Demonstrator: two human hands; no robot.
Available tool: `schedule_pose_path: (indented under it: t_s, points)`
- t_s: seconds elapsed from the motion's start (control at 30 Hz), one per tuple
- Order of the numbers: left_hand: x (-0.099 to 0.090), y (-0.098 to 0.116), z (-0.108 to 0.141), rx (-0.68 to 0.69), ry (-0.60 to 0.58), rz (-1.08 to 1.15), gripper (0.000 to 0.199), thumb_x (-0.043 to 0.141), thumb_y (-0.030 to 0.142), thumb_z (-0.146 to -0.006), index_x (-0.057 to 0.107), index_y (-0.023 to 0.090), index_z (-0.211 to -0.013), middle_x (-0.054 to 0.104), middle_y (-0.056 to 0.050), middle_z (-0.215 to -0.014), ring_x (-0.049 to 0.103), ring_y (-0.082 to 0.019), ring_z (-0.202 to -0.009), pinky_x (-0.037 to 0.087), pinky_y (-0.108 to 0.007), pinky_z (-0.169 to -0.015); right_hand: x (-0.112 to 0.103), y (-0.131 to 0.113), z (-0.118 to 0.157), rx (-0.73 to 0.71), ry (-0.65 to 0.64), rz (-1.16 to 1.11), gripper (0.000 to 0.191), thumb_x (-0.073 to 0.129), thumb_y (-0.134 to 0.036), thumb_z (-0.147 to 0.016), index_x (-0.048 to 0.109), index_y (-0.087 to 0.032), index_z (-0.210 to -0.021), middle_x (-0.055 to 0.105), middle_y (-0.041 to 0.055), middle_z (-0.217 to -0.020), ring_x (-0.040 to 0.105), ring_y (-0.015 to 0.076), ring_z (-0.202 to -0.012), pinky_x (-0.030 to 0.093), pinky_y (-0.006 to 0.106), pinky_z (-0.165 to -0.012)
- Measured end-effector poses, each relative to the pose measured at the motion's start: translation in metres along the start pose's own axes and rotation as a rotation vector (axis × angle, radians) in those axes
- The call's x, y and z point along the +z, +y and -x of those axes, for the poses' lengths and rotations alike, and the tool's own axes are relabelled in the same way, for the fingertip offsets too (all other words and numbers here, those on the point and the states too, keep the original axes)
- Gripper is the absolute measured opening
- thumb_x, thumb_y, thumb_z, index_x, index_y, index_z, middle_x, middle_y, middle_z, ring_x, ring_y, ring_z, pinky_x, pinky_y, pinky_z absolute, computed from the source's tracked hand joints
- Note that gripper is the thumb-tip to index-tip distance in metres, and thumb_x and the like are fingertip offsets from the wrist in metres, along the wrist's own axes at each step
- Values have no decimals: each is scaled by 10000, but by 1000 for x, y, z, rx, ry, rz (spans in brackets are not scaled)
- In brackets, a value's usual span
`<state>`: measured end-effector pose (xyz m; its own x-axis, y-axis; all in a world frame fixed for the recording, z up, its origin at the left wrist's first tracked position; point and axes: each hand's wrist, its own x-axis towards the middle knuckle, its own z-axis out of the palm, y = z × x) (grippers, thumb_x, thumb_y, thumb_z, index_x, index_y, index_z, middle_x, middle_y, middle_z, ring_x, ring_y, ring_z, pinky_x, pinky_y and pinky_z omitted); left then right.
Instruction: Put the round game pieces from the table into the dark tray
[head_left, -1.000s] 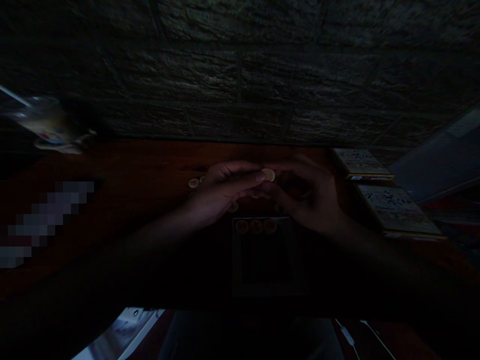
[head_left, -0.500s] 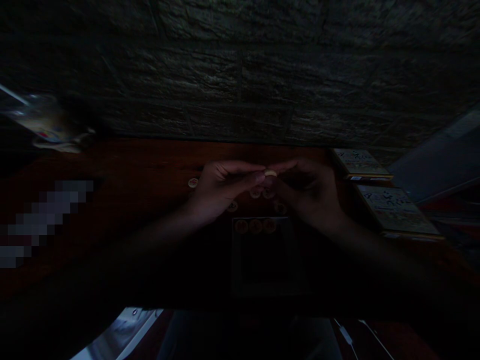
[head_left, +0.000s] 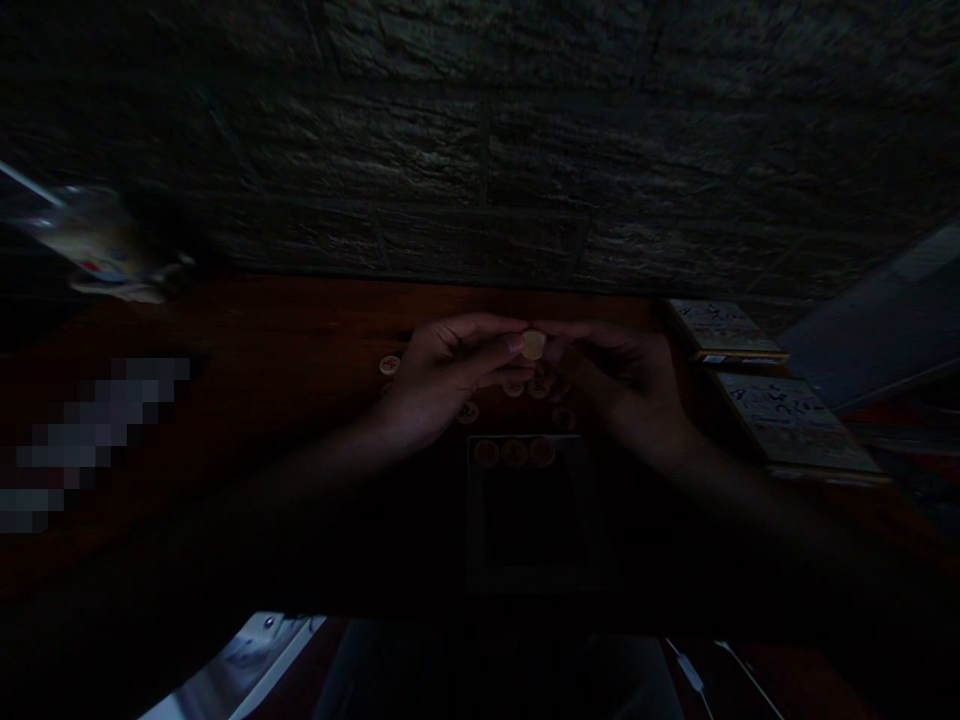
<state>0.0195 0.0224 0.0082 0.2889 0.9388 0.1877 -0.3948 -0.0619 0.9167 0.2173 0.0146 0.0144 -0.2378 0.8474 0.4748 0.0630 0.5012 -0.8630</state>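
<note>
Both hands meet over the dark wooden table (head_left: pixel 300 330) and pinch one round pale piece (head_left: pixel 533 345) between their fingertips. My left hand (head_left: pixel 450 372) has its thumb and fingers on the piece's left side. On its right side are the fingers of my right hand (head_left: pixel 622 375). Several round pieces with characters lie under and around the hands, one of them a piece with a red mark (head_left: pixel 389 365) left of my left hand. Closer to me, a shallow tray (head_left: pixel 476 520) holds three round pieces (head_left: pixel 514 453) in a row along its far edge.
Two flat boxes (head_left: pixel 724 330) (head_left: pixel 802 420) lie at the right. A cup with a straw (head_left: pixel 101 245) stands at the far left. The stone wall (head_left: pixel 480 150) rises behind the table. White cables (head_left: pixel 694 670) show below the table edge.
The held piece has turned from edge-on so that its pale flat face shows. Both hands stay in nearly the same place, still holding it.
</note>
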Motion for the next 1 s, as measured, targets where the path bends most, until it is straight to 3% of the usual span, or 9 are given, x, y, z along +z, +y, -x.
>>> schedule_pose_path:
  t_s: [0.2,0.37,0.7,1.0]
  points:
    - [0,1,0,-63,-30,88,113,861,211,-883,830,163,-981,836,-47,-1008,806,-163,-857,662,-270,-814,-6,6,0,-218,0,284,284,844,-286,-910,801,-266,-1190,759,40,-1005,735,193,-899,621,334,-764]
    - [1,2,0,-139,-24,94,163,854,285,-880,818,140,-945,832,-78,-959,808,-200,-852,664,-316,-827,-9,4,0,-334,-21,429,278,843,-258,-899,777,-264,-1168,724,43,-1024,691,198,-876,607,353,-757]
    - [4,4,3,-160,-64,130,144,851,254,-870,837,144,-962,833,-87,-1031,805,-214,-926,659,-337,-882,-10,6,0,-380,-22,454,258,840,-286,-907,779,-260,-1156,717,48,-1026,694,213,-896,586,350,-734]
    - [2,0,1,-109,-61,92,138,833,262,-895,807,160,-985,824,-62,-998,806,-207,-911,663,-337,-863,-15,-3,-3,-389,-100,534,217,803,-195,-878,754,-224,-1087,750,19,-920,687,166,-739,566,304,-665]
